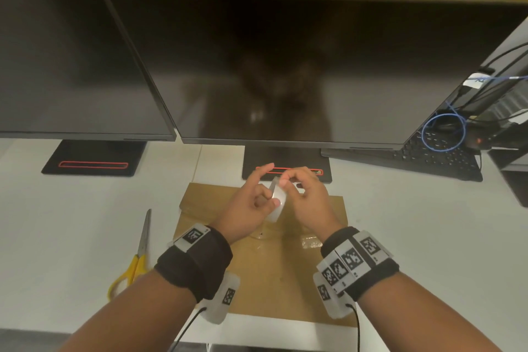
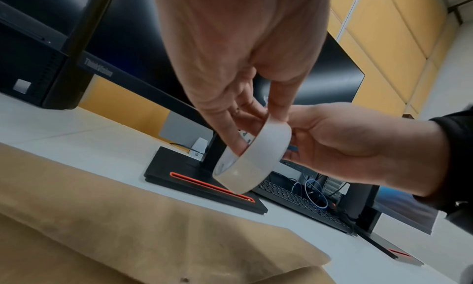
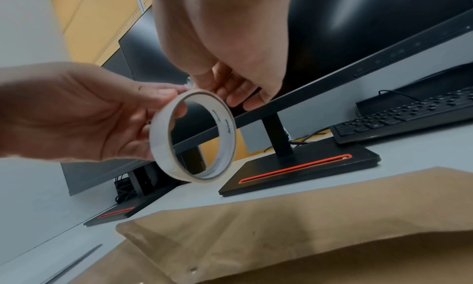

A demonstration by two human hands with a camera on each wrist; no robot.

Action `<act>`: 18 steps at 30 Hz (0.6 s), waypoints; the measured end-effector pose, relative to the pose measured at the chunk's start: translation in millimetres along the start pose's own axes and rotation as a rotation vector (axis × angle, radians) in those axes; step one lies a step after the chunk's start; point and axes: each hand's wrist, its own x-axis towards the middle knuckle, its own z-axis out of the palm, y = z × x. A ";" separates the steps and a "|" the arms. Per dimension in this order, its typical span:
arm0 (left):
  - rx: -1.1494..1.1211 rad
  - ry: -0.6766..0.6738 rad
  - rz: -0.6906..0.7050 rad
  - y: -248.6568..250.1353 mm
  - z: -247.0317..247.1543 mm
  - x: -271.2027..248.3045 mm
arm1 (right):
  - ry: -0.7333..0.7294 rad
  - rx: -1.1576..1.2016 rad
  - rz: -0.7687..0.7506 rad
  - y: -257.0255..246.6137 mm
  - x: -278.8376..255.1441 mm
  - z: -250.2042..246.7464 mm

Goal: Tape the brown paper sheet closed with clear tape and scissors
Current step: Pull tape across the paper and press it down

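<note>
Brown paper sheet [image 1: 288,271] lay folded flat on the white desk [image 1: 71,223] directly under my wrists, matte, creased, one flap edge lifting slightly at the far side; at least two glossy patches of clear tape [image 1: 310,241] already sat across its seam. Behind it stood two dark monitors [image 1: 285,66], with a black keyboard [image 1: 440,157] to the right. Scissors [image 1: 137,254], yellow-handled with bare steel blades, rested just left of the sheet, untouched. Above the paper I held the tape roll [image 2: 252,156], a thin translucent ring on a white printed core. My left hand [image 1: 251,206] gripped it, one finger through the core. My right hand [image 1: 305,197] pinched at the top of the rim, apparently hunting the free end; no loose tail was visible in any view. Risks noted: the end is nearly invisible on clear film, so a nail could split it into a sliver; a drawn strip could curl back on itself; the unweighted flap could spring open.
</note>
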 end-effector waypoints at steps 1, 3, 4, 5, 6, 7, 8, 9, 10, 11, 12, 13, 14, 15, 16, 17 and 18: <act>0.014 0.011 -0.006 1.0 1.3 2.3 | 0.017 0.010 -0.009 -0.4 -1.0 0.9; 0.041 0.061 -0.039 1.6 1.8 8.0 | 0.022 0.032 -0.017 -2.7 -3.3 3.3; 0.048 0.082 -0.063 1.7 0.8 10.0 | 0.012 0.043 -0.020 -4.9 -4.6 4.8; 0.039 0.091 -0.088 1.7 -0.2 10.9 | 0.005 0.050 -0.026 -7.1 -5.6 6.5; 0.016 0.088 -0.120 1.5 -1.3 10.7 | 0.008 0.047 -0.035 -8.2 -6.1 8.0; -0.020 0.078 -0.156 1.7 -1.7 9.1 | 0.015 0.042 -0.035 -8.1 -6.0 9.2; -0.068 0.069 -0.187 1.7 -1.7 6.9 | 0.025 0.044 -0.019 -6.8 -5.3 9.3; -0.119 0.066 -0.206 1.5 -1.3 4.4 | 0.037 0.059 0.008 -5.9 -3.8 9.4; -0.156 0.070 -0.210 0.8 -1.4 1.9 | 0.046 0.084 0.040 -5.1 -2.2 9.2; -0.165 0.081 -0.196 0.1 -1.3 0.0 | 0.046 0.114 0.071 -4.0 -0.2 9.3; -0.155 0.093 -0.168 -1.2 -1.7 -1.2 | 0.040 0.137 0.094 -3.3 1.7 9.2; -0.147 0.100 -0.138 -1.5 -2.0 -2.4 | 0.031 0.153 0.108 -2.6 3.9 9.5; -0.149 0.094 -0.115 -1.1 -2.5 -3.3 | 0.024 0.171 0.118 -3.5 5.9 9.3; -0.167 0.072 -0.095 1.0 -2.7 -5.0 | 0.020 0.196 0.128 -5.2 7.9 9.1; -0.199 0.038 -0.084 2.5 -3.0 -6.3 | 0.016 0.208 0.137 -6.5 10.0 9.0; -0.232 0.002 -0.081 3.8 -2.8 -7.7 | 0.011 0.212 0.140 -7.9 12.1 8.6; -0.249 -0.025 -0.082 3.6 -2.7 -8.3 | 0.005 0.205 0.141 -9.0 13.7 7.9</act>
